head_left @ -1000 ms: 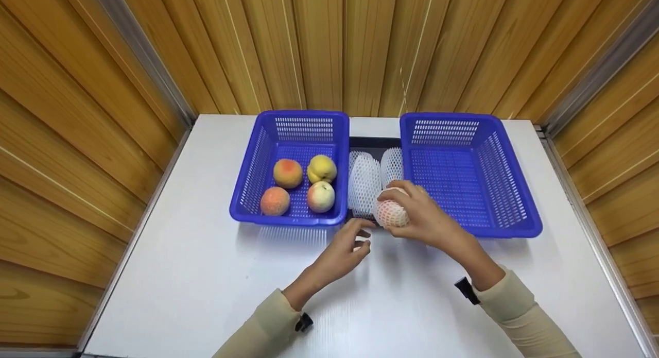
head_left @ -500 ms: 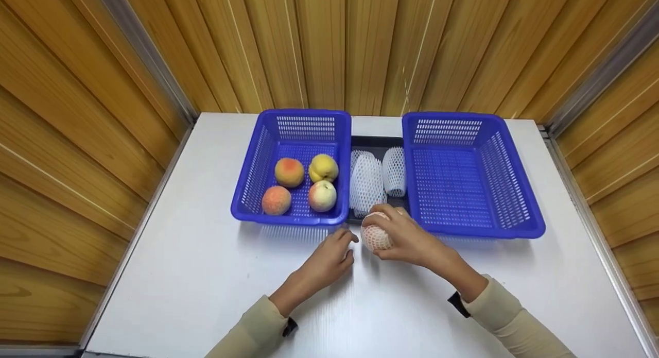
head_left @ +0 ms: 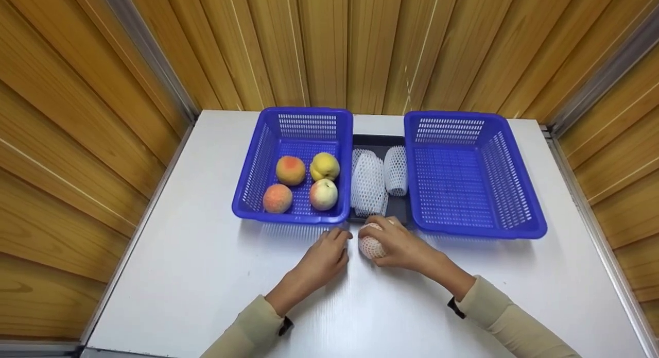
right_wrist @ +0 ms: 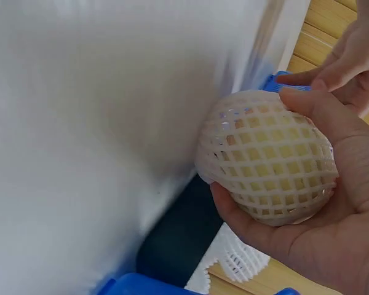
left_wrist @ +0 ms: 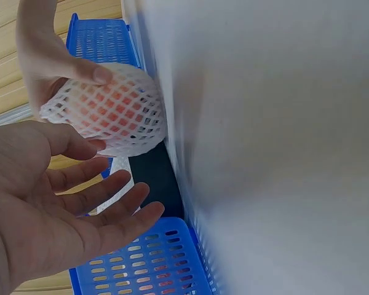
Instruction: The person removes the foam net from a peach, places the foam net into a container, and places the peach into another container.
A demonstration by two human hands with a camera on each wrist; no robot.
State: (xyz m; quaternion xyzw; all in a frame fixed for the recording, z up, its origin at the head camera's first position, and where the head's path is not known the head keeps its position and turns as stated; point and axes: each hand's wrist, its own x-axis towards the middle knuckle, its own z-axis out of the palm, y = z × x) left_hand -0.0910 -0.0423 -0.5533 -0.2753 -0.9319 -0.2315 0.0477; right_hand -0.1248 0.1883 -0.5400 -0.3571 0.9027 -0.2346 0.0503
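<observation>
My right hand (head_left: 399,244) grips a peach in a white foam net sleeve (right_wrist: 273,157), thumb and fingers curled round its sides. It is low over the white table, just in front of the black tray (head_left: 378,140). Red and yellow skin shows through the mesh. Beside it, to the left, my left hand (head_left: 320,257) holds nothing, its fingers loosely bent and spread (left_wrist: 74,203). Several bare peaches (head_left: 291,170) lie in the left blue basket (head_left: 242,214). Several white foam net sleeves (head_left: 369,183) lie in the black tray.
A second blue basket (head_left: 535,232) stands to the right of the tray, its mesh floor visible. Wood-patterned walls (head_left: 376,49) close off the back and both sides of the white table (head_left: 170,275).
My right hand has brought the sleeved peach left and toward me, from over the tray's right side down to the table in front of it. My left hand has drawn back left.
</observation>
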